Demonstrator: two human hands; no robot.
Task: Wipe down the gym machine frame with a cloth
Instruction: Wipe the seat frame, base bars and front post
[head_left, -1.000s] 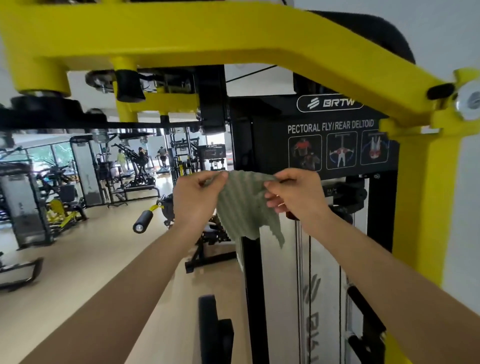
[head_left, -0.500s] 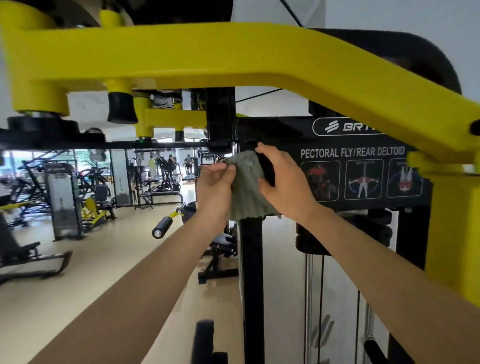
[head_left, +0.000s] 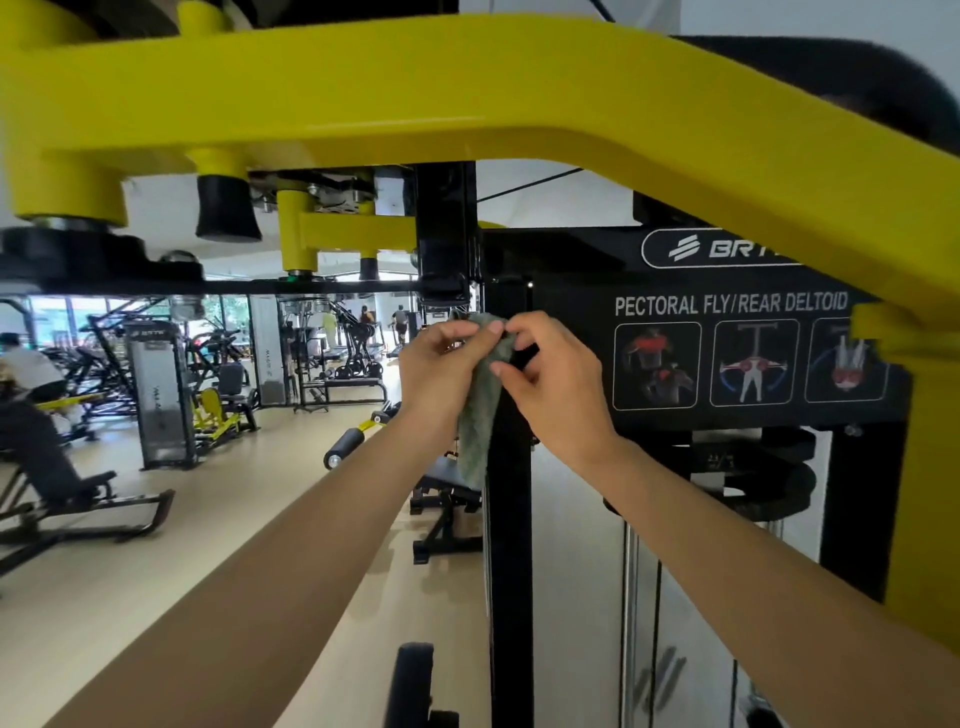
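A grey-green cloth (head_left: 480, 415) hangs in a narrow folded strip in front of the machine's black upright post (head_left: 511, 545). My left hand (head_left: 441, 364) pinches the cloth's top edge from the left. My right hand (head_left: 556, 379) pinches the same top edge from the right, fingers curled. Both hands meet just below the black crossbar, left of the "PECTORAL FLY/REAR DELTOID" panel (head_left: 727, 332). A thick yellow frame arm (head_left: 467, 88) spans the view above the hands.
The yellow arm bends down to a yellow upright (head_left: 930, 493) at the right. The weight-stack guide rods (head_left: 631, 597) stand behind the post. A black pad (head_left: 413, 680) sits low in the middle. Other machines, benches and a seated person (head_left: 31, 374) fill the gym floor to the left.
The cloth went from spread wide between my hands to bunched, and now hangs as a narrow strip. My hands rose to the top of the post and drew close together.
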